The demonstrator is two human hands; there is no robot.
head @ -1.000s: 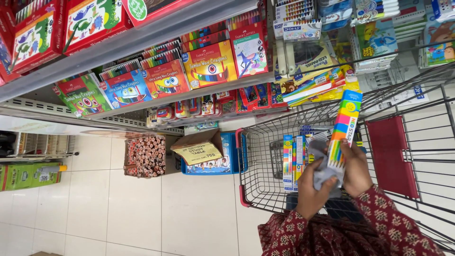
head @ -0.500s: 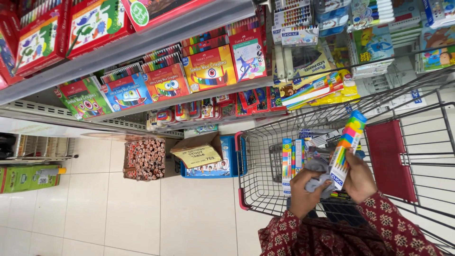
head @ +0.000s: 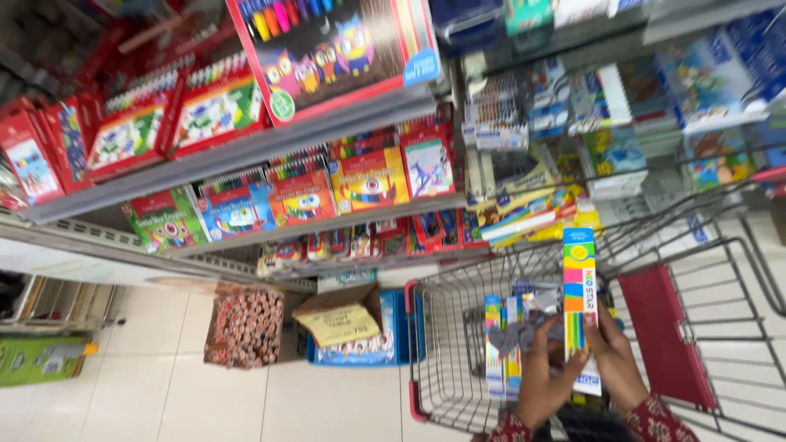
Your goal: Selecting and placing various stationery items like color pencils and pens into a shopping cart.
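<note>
Both my hands hold one long, narrow pack of coloured pencils point(head: 579, 295) with rainbow stripes, upright over a wire shopping cart point(head: 442, 344). My left hand point(head: 544, 378) grips its lower left edge. My right hand point(head: 614, 360) grips the lower right edge. Inside the cart stand similar striped packs point(head: 501, 344), just left of my left hand. My sleeves are dark red with a pattern.
Store shelves point(head: 270, 147) carry red boxes of crayons and coloured pencils, with stationery packs on the right. On the tiled floor stand a box of bundled pencils point(head: 246, 327), a brown cardboard box point(head: 340, 319) and a blue crate point(head: 360, 352). The cart's red seat flap point(head: 655, 327) is to the right.
The pencil pack has turned more upright and come lower, over the cart. The view has moved closer to the shelves.
</note>
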